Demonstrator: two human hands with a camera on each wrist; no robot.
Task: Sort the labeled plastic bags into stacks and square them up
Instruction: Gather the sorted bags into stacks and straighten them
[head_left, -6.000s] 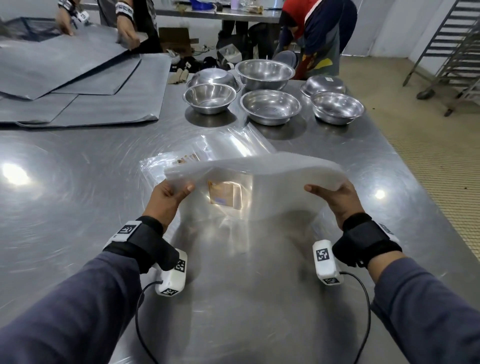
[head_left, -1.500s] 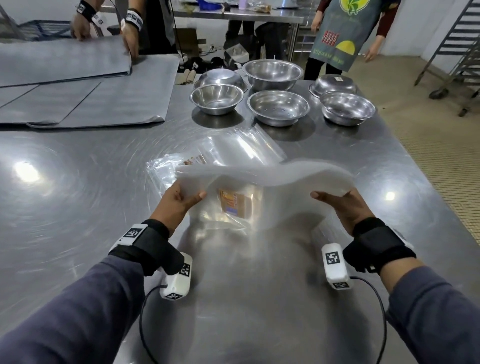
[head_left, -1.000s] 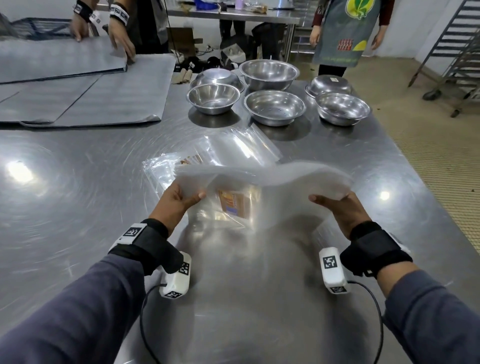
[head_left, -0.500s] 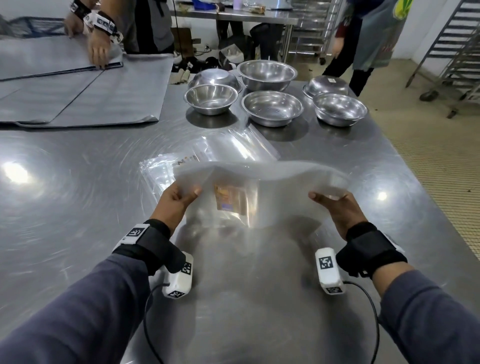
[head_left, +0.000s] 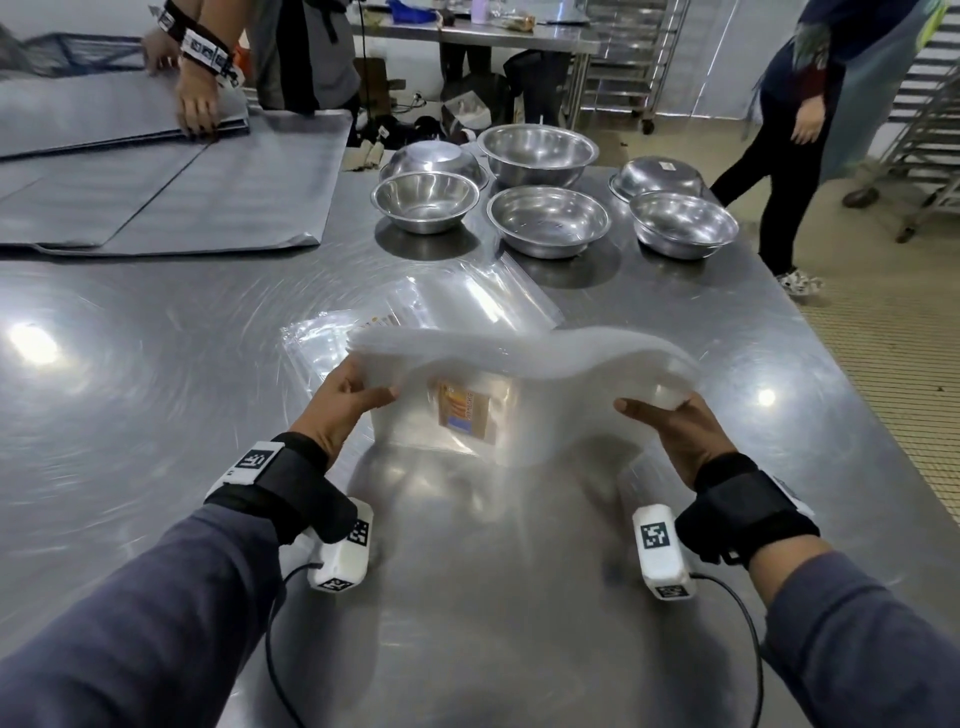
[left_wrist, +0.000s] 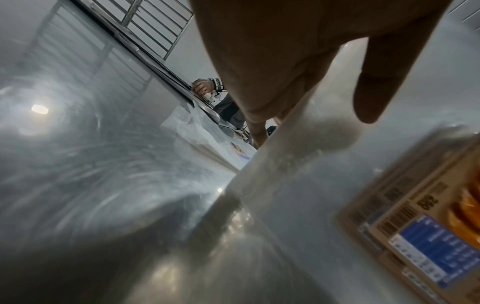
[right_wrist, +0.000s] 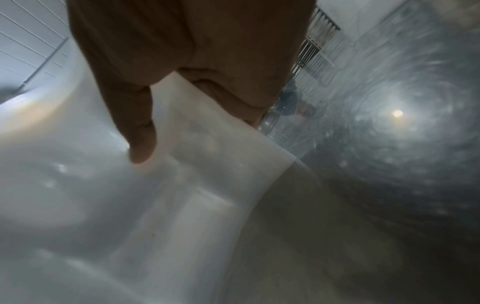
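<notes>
A thick stack of clear plastic bags (head_left: 524, 358) stands on its lower edge on the steel table (head_left: 156, 374), its top edge wavy and blurred. An orange and blue label (head_left: 465, 413) shows through the nearest bag, and the same label (left_wrist: 426, 232) fills the right of the left wrist view. My left hand (head_left: 345, 400) grips the stack's left end, thumb on the near face. My right hand (head_left: 660, 421) grips the right end the same way; its thumb (right_wrist: 140, 131) lies on the milky plastic (right_wrist: 103, 205). More clear bags (head_left: 431, 306) lie flat just behind.
Several steel bowls (head_left: 548, 221) stand in a group at the back of the table. Large grey sheets (head_left: 171, 192) cover the back left, where another person's hand (head_left: 197, 106) presses on them. A second person (head_left: 810, 119) walks by the table's right side. Metal racks (head_left: 930, 119) stand far right.
The held stack stays upright between both hands, its top edge rippling and shifting slightly. The person at the back right has walked rightward, and the other worker's hands slid along the grey sheets.
</notes>
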